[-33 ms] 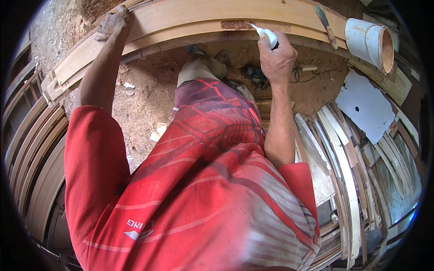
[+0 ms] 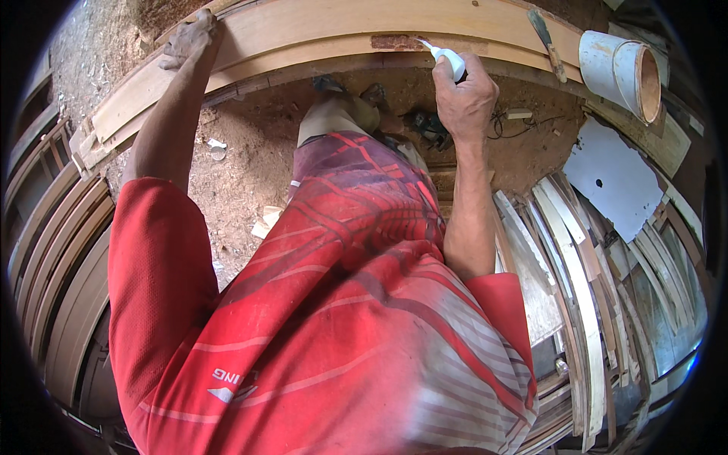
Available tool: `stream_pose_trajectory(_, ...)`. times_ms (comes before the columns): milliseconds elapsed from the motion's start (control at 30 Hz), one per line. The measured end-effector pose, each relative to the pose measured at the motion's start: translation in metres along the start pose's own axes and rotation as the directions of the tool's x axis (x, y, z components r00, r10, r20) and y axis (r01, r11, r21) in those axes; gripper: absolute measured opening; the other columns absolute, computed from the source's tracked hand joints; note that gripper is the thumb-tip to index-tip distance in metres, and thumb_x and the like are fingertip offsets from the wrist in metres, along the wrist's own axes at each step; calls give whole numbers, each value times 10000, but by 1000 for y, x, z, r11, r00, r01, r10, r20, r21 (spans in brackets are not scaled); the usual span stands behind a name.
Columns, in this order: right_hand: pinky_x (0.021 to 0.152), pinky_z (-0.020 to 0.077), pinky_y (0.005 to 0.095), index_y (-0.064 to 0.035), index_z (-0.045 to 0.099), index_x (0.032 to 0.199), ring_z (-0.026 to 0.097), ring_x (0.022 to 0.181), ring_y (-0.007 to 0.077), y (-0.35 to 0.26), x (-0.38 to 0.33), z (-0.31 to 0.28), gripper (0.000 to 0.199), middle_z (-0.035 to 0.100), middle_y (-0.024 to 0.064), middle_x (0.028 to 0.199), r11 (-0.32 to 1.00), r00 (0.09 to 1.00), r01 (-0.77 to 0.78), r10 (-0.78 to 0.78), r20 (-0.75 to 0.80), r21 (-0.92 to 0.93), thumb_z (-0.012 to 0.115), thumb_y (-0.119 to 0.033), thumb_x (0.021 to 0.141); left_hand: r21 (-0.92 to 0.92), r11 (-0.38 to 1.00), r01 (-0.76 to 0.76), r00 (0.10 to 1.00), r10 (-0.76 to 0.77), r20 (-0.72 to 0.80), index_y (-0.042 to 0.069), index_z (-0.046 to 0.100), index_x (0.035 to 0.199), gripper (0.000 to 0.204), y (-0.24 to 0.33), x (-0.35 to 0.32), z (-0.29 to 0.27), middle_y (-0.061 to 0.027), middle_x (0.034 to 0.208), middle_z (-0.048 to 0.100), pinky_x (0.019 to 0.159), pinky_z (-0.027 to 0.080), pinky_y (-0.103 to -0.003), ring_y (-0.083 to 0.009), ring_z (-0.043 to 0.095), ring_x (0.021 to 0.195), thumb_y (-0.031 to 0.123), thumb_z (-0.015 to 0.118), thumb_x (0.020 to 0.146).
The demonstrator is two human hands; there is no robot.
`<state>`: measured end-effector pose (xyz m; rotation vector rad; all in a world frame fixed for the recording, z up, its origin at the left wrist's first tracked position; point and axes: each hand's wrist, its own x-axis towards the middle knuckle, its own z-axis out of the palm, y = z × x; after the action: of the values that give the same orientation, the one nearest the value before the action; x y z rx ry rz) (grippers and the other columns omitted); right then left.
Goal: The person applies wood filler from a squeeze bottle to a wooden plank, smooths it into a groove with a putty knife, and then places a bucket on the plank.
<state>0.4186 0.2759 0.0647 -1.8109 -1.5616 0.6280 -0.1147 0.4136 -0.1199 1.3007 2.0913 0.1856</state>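
My right hand (image 2: 467, 95) is closed round a small white glue bottle (image 2: 449, 59) with a narrow nozzle. The nozzle tip is at the right end of a dark brown rectangular patch (image 2: 394, 42) on a long, pale wooden plank (image 2: 318, 29). Whether the tip touches the wood, I cannot tell. Toward the plank's left end, my left hand (image 2: 189, 41) grips the wood with bent fingers; some fingertips are hidden.
A chisel-like tool (image 2: 547, 45) lies across the plank's right part, beside a white-grey roll (image 2: 618, 72). A dark power tool (image 2: 430, 127) lies on the dusty floor. Wood strips (image 2: 572, 280) are piled at right; curved boards (image 2: 64, 258) stand at left.
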Motion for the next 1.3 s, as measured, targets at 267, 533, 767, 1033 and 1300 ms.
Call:
stream_pose_trajectory(267,586,511,449,-17,654,874,666,630,369,-9,2,0,158,654,187,721,1000,1000,16,-16,2,-9,699,-168,895,94,995,33,996,-25,-81,109,777,1117,612,33,-33,-7,-157,1211,730,985,477,-568,-360,649,1194,607,453,973)
stream_pose_trajectory(533,575,518,438,-19,672,887,675,611,358,-9,2,3,137,653,189,689,1000,999,-3,4,-34,24,698,-153,900,141,988,65,985,-40,-170,119,780,1110,601,57,-55,-6,-154,1206,732,975,478,-567,-361,649,1190,601,450,968)
stream_pose_trajectory(767,578,516,444,-16,660,873,666,607,367,-13,-2,-5,171,647,194,687,999,999,-39,39,18,-9,707,-178,898,76,996,54,997,-50,-56,128,782,1103,593,34,-37,-10,-151,1193,737,965,480,-567,-361,650,1182,597,449,962)
stream_pose_trajectory(1033,602,510,452,-21,625,849,664,654,378,-13,-8,1,185,644,195,737,1000,997,-21,20,74,10,707,-180,897,29,999,26,992,-22,-125,125,782,1102,592,61,-60,-7,-158,1184,738,966,484,-558,-367,656,1167,592,446,961)
stream_pose_trajectory(1300,604,511,455,-18,625,852,660,652,381,-17,-8,5,176,645,193,741,999,998,10,-12,55,39,707,-167,895,-70,996,52,998,-50,31,109,779,1106,599,22,-25,-10,-172,1185,736,975,480,-565,-382,654,1168,578,434,967)
